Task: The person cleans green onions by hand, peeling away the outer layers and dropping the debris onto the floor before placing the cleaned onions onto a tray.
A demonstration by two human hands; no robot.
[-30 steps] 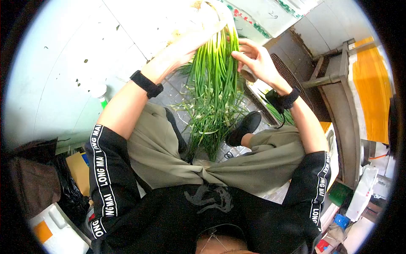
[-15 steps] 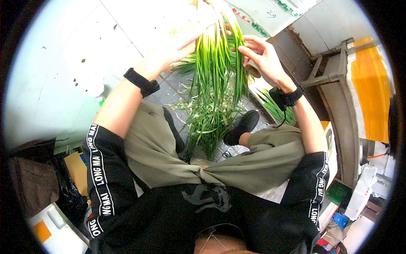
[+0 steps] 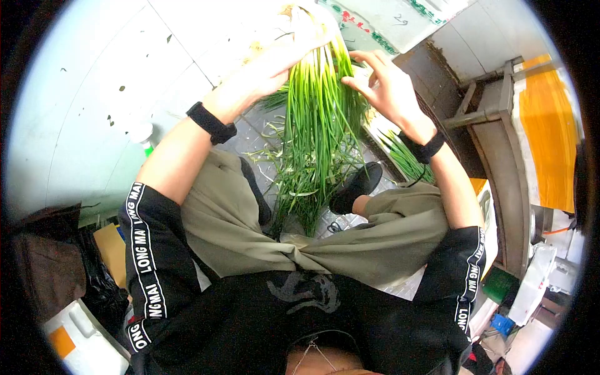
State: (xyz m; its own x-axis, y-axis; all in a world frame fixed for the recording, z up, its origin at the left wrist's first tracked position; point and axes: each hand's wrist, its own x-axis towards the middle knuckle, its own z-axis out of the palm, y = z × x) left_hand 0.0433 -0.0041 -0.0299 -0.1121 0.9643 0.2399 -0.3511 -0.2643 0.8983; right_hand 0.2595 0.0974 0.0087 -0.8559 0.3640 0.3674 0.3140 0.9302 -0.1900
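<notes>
A bunch of long green stalks [image 3: 319, 106] with pale upper ends hangs down between my hands. My left hand [image 3: 278, 59] is wrapped round the bunch near its pale end; its fingers pass behind the stalks and bright light washes out part of it. At the right side of the bunch, my right hand [image 3: 382, 84] has its thumb and fingers apart, the fingertips close to the stalks, holding nothing that shows. Below lies a heap of loose green leaves and trimmings [image 3: 306, 200] on the tiled floor, between my shoes.
More green stalks lie in a pale box [image 3: 400, 156] at the right. Behind it stands a metal frame [image 3: 494, 106] with an orange-yellow panel [image 3: 548, 131]. A white box with printed marks [image 3: 400, 25] is at the top. A white bottle [image 3: 142, 132] stands at the left.
My right hand has opened wider, and the brown roll beside its palm no longer shows. The hanging bunch has shifted slightly and hangs more closely together.
</notes>
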